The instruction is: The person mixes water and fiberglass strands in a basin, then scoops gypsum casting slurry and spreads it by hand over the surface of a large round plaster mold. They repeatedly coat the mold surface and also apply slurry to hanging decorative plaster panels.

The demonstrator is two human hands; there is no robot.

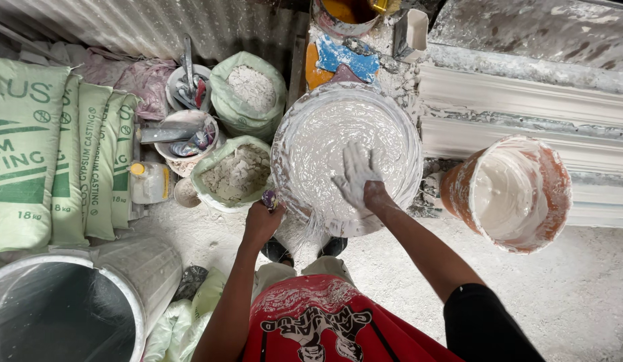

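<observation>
A wide white basin (405,134) full of wet white plaster sits in front of me. My right hand (356,174), coated in plaster, lies flat with fingers spread on the surface of the mix near the basin's near side. My left hand (261,218) grips the basin's left rim, its thumb over the edge. My red shirt and knees show below the basin.
An orange bucket (552,181) coated white inside stands to the right. Two open green sacks of powder (238,174) (248,90), bowls of tools (184,134), stacked green bags (50,154) and a large plastic-lined barrel (77,302) stand left. White moulded cornices (526,100) lie behind.
</observation>
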